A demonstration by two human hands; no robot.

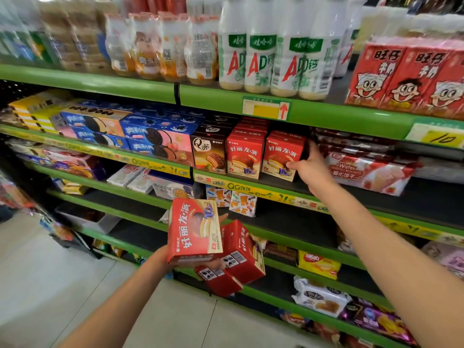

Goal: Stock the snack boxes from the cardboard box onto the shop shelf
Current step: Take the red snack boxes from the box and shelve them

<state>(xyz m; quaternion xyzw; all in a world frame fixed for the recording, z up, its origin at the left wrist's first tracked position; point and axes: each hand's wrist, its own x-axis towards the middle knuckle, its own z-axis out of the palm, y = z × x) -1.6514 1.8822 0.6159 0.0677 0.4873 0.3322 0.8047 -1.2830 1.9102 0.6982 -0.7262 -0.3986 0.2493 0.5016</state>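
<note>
The right hand (310, 169) pinches the red box (282, 156) on the shelf (253, 189) and should push it straight back, while the left hand (200, 257) grips three more boxes (195, 229) below.

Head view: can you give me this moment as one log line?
right hand | grips shelved red pie box || left hand | holds red pie boxes
</note>
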